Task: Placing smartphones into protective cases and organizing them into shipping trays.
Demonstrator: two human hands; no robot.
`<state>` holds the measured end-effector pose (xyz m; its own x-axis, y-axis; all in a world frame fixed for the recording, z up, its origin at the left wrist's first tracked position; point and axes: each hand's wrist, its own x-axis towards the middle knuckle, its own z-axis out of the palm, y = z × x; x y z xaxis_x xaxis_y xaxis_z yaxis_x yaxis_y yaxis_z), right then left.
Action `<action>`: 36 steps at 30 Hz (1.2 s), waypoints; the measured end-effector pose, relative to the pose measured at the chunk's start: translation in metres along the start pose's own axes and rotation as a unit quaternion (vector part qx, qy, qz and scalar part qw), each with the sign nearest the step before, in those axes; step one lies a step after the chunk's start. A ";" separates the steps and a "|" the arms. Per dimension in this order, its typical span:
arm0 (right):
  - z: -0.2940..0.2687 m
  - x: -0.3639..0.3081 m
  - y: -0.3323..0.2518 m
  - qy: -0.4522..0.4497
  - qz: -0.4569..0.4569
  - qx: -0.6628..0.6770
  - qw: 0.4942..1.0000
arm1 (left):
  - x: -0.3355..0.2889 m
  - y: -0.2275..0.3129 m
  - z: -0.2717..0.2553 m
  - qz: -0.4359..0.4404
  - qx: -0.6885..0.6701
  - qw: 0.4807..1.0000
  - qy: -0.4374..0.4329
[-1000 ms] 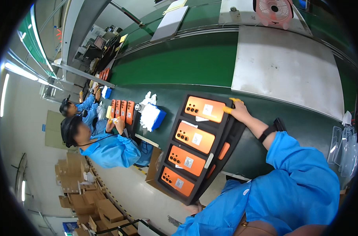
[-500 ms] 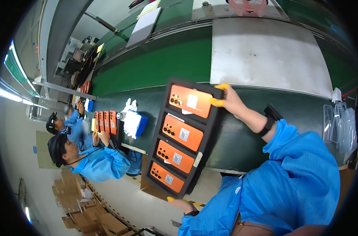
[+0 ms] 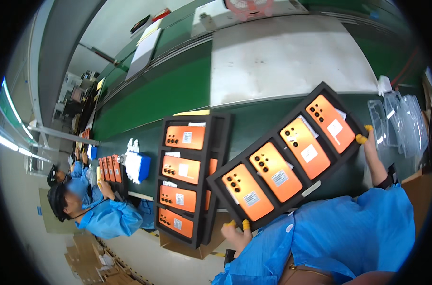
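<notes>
The right hand (image 3: 367, 145), in yellow finger covers, is gripping the right end of a black foam tray (image 3: 299, 172) holding four orange phones (image 3: 305, 148), diagonal above the green table (image 3: 244, 128). The left hand (image 3: 236, 236) is reaching its near edge; whether it is gripping cannot be told. Stacked phone trays (image 3: 190, 153) are lying just left.

Phones (image 3: 247, 187), orange, with black lenses (image 3: 233, 184) and white labels (image 3: 308, 153) (some speckled with grey print); trays (image 3: 276, 137), black; finger cots (image 3: 361, 139), yellow; sleeve (image 3: 389, 204), blue; bin (image 3: 144, 168), blue, with white tissue (image 3: 132, 161); belt (image 3: 168, 80), green; sheet (image 3: 282, 66), pale grey, faintly spotted; fan (image 3: 249, 7), pink; carton (image 3: 180, 249), brown.
</notes>
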<state>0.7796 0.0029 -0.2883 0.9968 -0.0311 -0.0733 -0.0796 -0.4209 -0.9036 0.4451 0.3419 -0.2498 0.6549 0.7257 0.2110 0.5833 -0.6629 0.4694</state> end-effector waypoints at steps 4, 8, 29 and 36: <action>-0.024 -0.020 -0.029 -0.038 0.051 -0.106 0.992 | 0.025 0.001 0.021 0.081 0.013 0.997 0.001; -0.025 -0.043 -0.026 -0.030 -0.001 -0.199 0.979 | 0.054 0.002 0.023 0.115 0.052 0.991 0.046; -0.065 0.000 -0.005 0.201 -0.265 -0.330 0.883 | 0.069 0.085 0.074 0.250 -0.029 0.963 0.096; -0.062 -0.003 0.025 0.005 -0.150 -0.331 0.932 | 0.043 0.156 0.123 0.418 -0.008 0.905 -0.078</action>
<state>0.7752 -0.0636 -0.2842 0.9742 0.1711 0.1472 0.2184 -0.8787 -0.4244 0.6230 0.2467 -0.2726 0.9251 -0.0636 0.3743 -0.1531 -0.9646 0.2145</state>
